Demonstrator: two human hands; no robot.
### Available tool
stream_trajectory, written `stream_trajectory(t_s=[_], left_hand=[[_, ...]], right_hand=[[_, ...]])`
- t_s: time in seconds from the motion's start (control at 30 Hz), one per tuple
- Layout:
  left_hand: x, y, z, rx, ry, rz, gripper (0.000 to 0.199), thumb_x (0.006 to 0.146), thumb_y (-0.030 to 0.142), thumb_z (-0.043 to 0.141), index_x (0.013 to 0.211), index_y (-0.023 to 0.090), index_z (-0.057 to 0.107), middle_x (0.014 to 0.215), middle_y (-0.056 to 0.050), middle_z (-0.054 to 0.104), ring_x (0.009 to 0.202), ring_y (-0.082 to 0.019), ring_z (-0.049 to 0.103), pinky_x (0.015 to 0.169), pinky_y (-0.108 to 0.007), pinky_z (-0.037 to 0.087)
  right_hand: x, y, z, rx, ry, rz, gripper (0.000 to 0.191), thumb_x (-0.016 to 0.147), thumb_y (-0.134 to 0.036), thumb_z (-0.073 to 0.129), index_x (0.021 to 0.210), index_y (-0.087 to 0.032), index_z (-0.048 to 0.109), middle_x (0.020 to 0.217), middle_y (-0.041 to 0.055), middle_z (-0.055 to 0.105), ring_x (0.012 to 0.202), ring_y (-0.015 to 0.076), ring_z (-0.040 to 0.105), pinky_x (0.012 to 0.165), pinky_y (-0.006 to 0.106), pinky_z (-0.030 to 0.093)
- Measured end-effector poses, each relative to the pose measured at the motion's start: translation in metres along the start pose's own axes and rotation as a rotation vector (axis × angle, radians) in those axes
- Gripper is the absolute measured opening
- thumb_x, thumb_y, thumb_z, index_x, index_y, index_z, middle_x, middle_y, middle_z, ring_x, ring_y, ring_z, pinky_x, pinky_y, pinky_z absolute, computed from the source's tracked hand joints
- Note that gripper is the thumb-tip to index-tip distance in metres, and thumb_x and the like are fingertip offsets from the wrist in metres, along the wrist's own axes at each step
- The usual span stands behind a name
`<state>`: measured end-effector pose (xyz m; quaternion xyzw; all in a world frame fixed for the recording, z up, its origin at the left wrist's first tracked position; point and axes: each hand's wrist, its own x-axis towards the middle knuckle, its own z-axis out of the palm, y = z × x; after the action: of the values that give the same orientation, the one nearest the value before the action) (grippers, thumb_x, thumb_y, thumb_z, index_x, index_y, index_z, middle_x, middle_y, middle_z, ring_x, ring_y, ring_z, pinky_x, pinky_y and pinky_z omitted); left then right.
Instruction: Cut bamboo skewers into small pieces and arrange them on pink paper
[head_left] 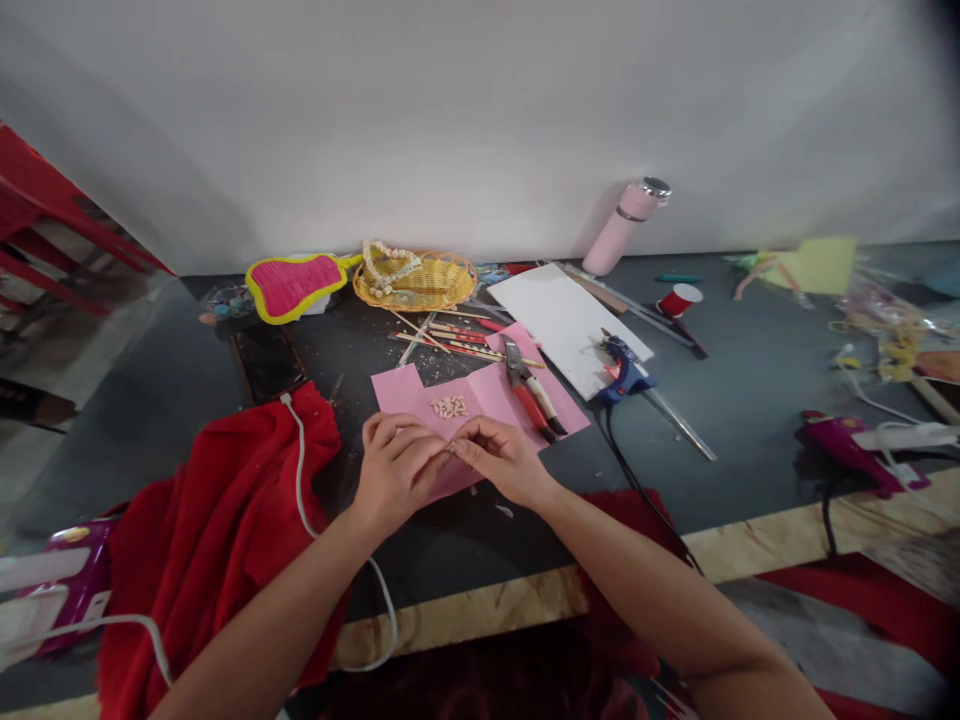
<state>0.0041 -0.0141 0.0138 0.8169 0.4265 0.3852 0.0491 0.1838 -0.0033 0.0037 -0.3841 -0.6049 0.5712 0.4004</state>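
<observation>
My left hand [401,465] and my right hand [501,458] meet fingertip to fingertip over a pink paper sheet [487,392]. Both are closed in a pinch, and whatever sits between the fingertips is too small to name. Just beyond them a small heap of short, pale cut pieces [449,406] lies on the paper. Pliers-like cutters [526,388] with one red and one whitish handle rest on the paper to the right of the heap. Behind the paper lie several thin sticks [457,338], some of them red, among pale crumbs.
A yellow wicker basket [442,282], a pink-and-yellow paddle shape [300,288] and a pink bottle [622,228] stand along the wall. At right are a white board [555,310], a blue glue gun [624,375] and a red spool [679,300]. Left: a phone [268,362], red cloth [225,500] and a white cable [301,470].
</observation>
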Motion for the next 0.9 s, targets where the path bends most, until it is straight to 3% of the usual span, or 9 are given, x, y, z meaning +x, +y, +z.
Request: stream_trajectory(t_s=[0.27, 0.57, 0.9], left_hand=[[-0.0008, -0.0003, 0.0003, -0.003, -0.023, -0.009, 0.007, 0.080, 0.019, 0.061, 0.083, 0.022, 0.067, 0.082, -0.001, 0.072, 0.089, -0.020, 0.055, 0.085, -0.041, 0.034], [-0.0031, -0.0026, 0.0009, -0.049, -0.011, -0.044, 0.011, 0.080, 0.020, 0.060, 0.088, 0.023, 0.067, 0.087, -0.003, 0.070, 0.090, -0.021, 0.056, 0.084, -0.040, 0.037], [-0.0083, -0.0054, 0.0040, -0.165, 0.005, 0.019, 0.018, 0.078, 0.016, 0.063, 0.093, 0.025, 0.067, 0.092, -0.003, 0.068, 0.093, -0.019, 0.055, 0.084, -0.037, 0.042]], right_hand=[[0.0003, -0.0027, 0.0003, 0.018, 0.013, 0.050, 0.021, 0.082, -0.037, 0.060, 0.077, -0.017, 0.059, 0.067, -0.0021, 0.053, 0.060, 0.0090, 0.045, 0.055, 0.023, 0.037], [-0.0001, -0.0046, 0.0028, 0.346, -0.028, 0.214, 0.027, 0.077, -0.042, 0.066, 0.076, -0.016, 0.058, 0.064, -0.0039, 0.051, 0.056, 0.0072, 0.046, 0.054, 0.021, 0.038], [-0.0011, 0.0020, 0.0024, 0.565, -0.225, 0.312, 0.028, 0.078, -0.042, 0.066, 0.077, -0.016, 0.056, 0.066, -0.0037, 0.053, 0.053, 0.0070, 0.047, 0.052, 0.020, 0.036]])
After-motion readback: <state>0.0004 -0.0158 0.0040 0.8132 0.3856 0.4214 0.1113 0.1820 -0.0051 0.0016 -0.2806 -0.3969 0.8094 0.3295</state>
